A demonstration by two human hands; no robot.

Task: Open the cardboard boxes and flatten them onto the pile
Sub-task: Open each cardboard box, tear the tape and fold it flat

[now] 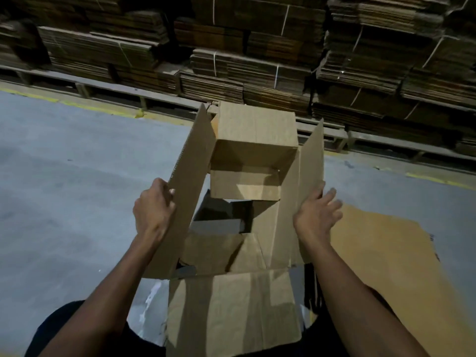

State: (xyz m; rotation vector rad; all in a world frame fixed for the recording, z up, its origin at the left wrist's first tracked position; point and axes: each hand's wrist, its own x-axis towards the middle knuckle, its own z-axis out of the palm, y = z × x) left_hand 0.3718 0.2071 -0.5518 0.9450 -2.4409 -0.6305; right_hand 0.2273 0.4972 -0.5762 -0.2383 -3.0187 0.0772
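Note:
A brown cardboard box [247, 161] is held in front of me with its flaps spread and its inside showing through to the floor. My left hand [154, 207] grips the edge of the long left flap [190, 176]. My right hand [318, 212] is at the lower edge of the right flap [310, 163], fingers spread and fairly straight, blurred. The near flap [231, 313] hangs toward my legs. A flattened sheet of cardboard [381, 253] lies on the floor at my right, under my right arm.
Tall stacks of tied, flattened cartons [257, 55] on wooden pallets [116, 86] fill the whole back. A grey concrete floor [64, 189] with a yellow line [90, 105] stretches to the left. My dark-clothed legs are at the bottom.

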